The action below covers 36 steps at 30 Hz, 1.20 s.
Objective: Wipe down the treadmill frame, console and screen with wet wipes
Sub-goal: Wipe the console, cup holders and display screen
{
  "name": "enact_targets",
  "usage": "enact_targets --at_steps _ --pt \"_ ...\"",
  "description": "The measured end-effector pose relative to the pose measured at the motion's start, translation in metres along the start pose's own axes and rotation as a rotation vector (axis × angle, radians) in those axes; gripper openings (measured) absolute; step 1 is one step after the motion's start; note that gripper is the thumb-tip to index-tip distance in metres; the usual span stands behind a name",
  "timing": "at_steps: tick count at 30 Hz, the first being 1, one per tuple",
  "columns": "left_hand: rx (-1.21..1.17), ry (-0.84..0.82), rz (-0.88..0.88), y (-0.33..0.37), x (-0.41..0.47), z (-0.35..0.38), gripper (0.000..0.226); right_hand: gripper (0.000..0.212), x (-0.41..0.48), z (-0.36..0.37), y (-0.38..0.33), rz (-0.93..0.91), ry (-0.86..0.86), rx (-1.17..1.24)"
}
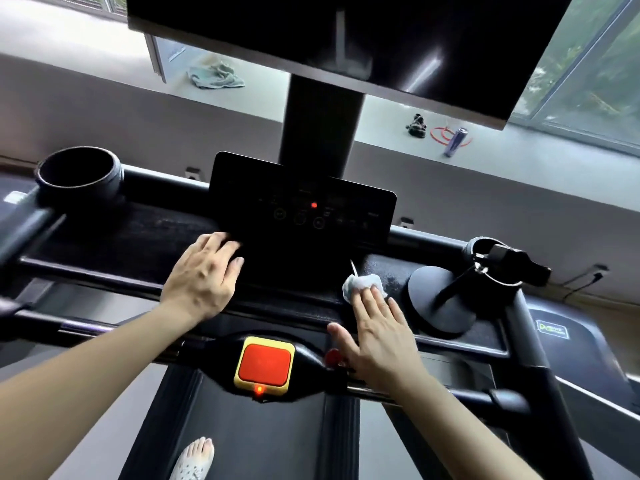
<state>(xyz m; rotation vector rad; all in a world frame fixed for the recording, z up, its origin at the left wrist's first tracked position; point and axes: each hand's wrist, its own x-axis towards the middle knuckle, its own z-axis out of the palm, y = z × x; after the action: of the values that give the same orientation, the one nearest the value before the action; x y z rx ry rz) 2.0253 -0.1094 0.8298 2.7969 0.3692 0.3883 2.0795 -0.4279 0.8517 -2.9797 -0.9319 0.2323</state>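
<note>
The black treadmill console (301, 209) stands in front of me, with a small red light on its control panel. Above it hangs the large dark screen (346, 39) on a thick post. My right hand (377, 330) lies flat with straight fingers and presses a crumpled white wet wipe (363, 284) onto the textured tray right of the panel. My left hand (204, 275) rests on the tray at the panel's lower left corner, fingers relaxed, holding nothing. The black frame bar (86, 271) runs across below the tray.
A red stop button on a yellow base (265, 362) sits below my hands. A cup holder (79, 171) is at the left end, a round-based stand (440, 299) and a second holder (491, 258) at the right. A can (455, 142) and a cloth (214, 76) lie on the window ledge.
</note>
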Motion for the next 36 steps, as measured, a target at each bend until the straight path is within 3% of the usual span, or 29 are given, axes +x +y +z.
enact_targets --at_steps 7,13,16,27,36 --pt "0.014 0.018 -0.005 0.000 -0.002 0.002 0.053 0.101 0.067 -0.002 0.000 0.018 0.019 0.058" --pt "0.017 0.027 -0.016 0.002 -0.003 0.001 0.055 0.094 -0.037 0.009 0.009 -0.040 -0.003 0.073" --pt "0.028 0.022 -0.015 0.005 -0.003 0.000 0.055 0.098 -0.048 0.009 0.015 -0.063 -0.023 0.072" --pt "0.032 0.036 -0.014 0.006 -0.005 -0.002 0.051 0.082 0.078 0.000 -0.002 -0.020 0.057 0.077" --pt "0.041 0.004 -0.002 0.006 -0.004 -0.003 0.053 0.084 -0.047 0.012 0.009 -0.059 0.042 0.104"
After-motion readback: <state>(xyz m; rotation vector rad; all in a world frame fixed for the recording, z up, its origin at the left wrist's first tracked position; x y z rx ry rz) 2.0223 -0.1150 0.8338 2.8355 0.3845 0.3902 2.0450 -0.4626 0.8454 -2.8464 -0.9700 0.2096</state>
